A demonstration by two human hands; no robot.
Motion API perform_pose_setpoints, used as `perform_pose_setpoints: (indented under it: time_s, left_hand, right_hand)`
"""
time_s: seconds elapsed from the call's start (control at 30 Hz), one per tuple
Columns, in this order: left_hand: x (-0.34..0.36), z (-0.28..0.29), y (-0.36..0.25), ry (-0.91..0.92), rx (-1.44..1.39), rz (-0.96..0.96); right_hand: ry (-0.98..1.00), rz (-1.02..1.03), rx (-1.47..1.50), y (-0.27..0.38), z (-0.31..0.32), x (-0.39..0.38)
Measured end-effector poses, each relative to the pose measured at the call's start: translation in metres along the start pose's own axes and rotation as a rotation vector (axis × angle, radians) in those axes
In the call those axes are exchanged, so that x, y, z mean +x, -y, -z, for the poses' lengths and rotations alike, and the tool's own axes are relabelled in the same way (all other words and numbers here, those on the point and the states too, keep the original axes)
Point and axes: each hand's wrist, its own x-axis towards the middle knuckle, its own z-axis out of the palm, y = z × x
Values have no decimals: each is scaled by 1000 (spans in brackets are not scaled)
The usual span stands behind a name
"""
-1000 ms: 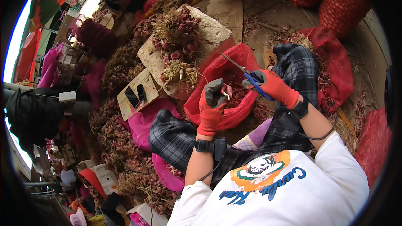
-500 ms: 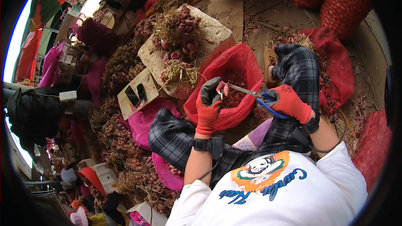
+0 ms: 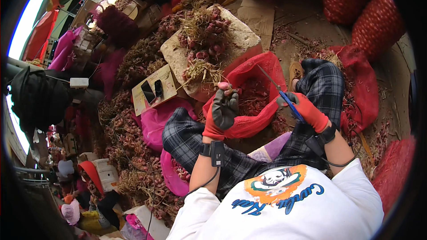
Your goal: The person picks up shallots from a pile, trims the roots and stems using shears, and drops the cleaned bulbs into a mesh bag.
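My left hand (image 3: 222,113), in a red glove with a dark palm, is turned palm up, holding a pink shallot (image 3: 224,86) at its fingertips. My right hand (image 3: 307,111), gloved alike, grips blue-handled scissors (image 3: 289,102), their long blades angled up and left, apart from the shallot. Both hands are over the near side of an open red mesh bag (image 3: 249,125) with shallots and reddish peel in it. Behind them, bunches of dried shallots (image 3: 204,35) lie on a pale block (image 3: 240,40). A board (image 3: 167,84) carrying two dark devices is left of the bag.
My crossed legs (image 3: 324,89) frame the bag. Loose shallots (image 3: 138,169) are heaped at the left. Full red sacks (image 3: 376,24) stand at upper right, a slack red sack (image 3: 362,98) below them. A person (image 3: 100,218) is at lower left, among cloths and pale boxes.
My left hand has rolled palm up, raising the shallot. The scissor blades, at the shallot half a second ago, have swung upward and away from it. The whole view has shifted slightly.
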Motion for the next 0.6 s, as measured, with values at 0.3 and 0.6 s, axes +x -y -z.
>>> perform_pose_setpoints:
  time_s: [0.3, 0.6]
  left_hand:
    - [-176, 11, -90, -503, 672, -707]
    - [-340, 268, -44, -1397, 1395, -264]
  right_hand:
    - [149, -290, 283, -10, -28, 34]
    - [157, -344, 176, -6, -61, 44]
